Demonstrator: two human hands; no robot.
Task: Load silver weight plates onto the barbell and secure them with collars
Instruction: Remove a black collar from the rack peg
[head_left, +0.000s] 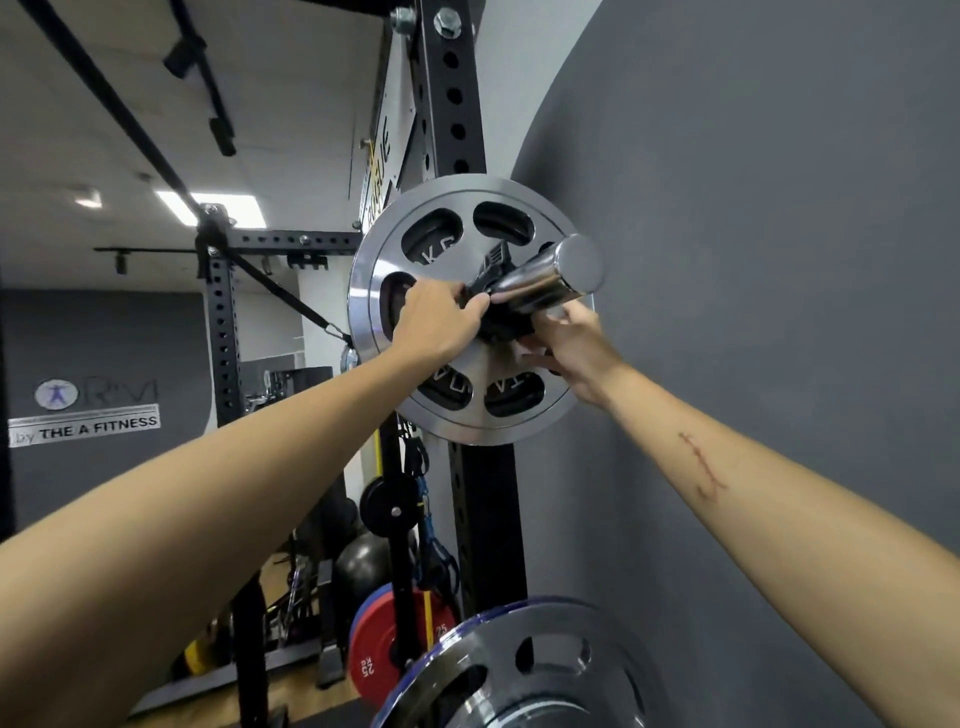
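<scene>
Head view: both hands on a black collar (493, 306) at mid-frame.
Left hand (441, 322) and right hand (571, 348) grasp it against the silver plate (467, 312) on the barbell sleeve (550, 275).

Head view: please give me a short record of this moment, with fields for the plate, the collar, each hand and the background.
plate: silver weight plate sits on the barbell sleeve
collar: black collar on the sleeve, against the plate
left hand: left hand grips the collar
right hand: right hand holds the collar from below
background: black rack upright; second silver plate lower down
</scene>
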